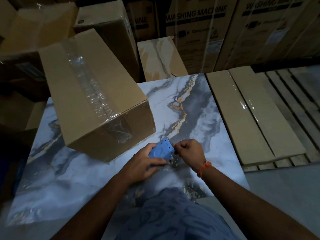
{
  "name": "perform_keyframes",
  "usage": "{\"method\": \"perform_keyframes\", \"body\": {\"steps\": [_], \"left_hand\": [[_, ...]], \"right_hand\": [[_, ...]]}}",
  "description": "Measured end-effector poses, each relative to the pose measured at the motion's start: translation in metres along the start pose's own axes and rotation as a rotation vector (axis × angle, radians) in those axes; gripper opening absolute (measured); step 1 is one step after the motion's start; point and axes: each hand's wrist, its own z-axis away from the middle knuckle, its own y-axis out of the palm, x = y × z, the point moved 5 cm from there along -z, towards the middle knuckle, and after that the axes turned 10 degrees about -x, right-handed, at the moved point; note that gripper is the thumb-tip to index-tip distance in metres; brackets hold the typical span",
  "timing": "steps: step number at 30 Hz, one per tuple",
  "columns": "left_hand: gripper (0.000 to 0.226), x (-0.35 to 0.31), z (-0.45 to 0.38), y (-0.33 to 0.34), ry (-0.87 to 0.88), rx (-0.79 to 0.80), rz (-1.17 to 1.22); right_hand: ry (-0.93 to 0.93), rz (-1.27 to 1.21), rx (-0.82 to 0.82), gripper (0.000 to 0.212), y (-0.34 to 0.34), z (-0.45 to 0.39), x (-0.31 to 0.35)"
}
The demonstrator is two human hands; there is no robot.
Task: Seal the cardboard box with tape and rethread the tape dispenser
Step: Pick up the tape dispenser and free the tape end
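Gripping the blue tape dispenser (161, 149), the left hand (146, 161) wraps its fingers over the top and its thumb along the near side, while the right hand (189, 153) is curled shut just beside it, thumb and forefinger pinching at the dispenser's right edge — what they pinch is too fine to tell, though it may be clear tape. Both hands meet low over the marbled counter (199, 118).

Ahead and to the right of the hands the counter lies bare up to its far edge and its right edge, giving open room there. To the left and ahead of the left hand stands the cardboard box (90, 94), its near corner close to the knuckles; the box sits askew on the counter, reaching past the far left edge. Its flaps are closed, a wrinkled strip of clear tape (90, 87) running along the top seam and folding down over the near end face.

Right of the right hand, past the counter's edge, flat cartons (251, 115) lie on a slatted pallet (294, 94) — well apart from the hands.
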Motion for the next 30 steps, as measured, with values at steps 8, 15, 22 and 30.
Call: {"method": "perform_keyframes", "body": {"steps": [8,15,22,30], "left_hand": [[0.027,0.003,-0.004,0.004,-0.021,0.073,-0.08],[0.027,0.01,-0.004,-0.018,-0.046,0.163,-0.157],[0.025,0.026,0.006,-0.039,-0.104,0.326,-0.32],[0.043,-0.001,-0.021,-0.033,-0.059,0.451,-0.455]], "right_hand": [[-0.011,0.022,-0.065,0.036,-0.006,-0.012,0.0],[0.106,-0.197,-0.12,0.029,-0.034,-0.029,0.003],[0.083,-0.245,-0.2,0.025,-0.096,-0.061,-0.006],[0.025,-0.236,-0.184,0.028,-0.106,-0.058,-0.009]]}}
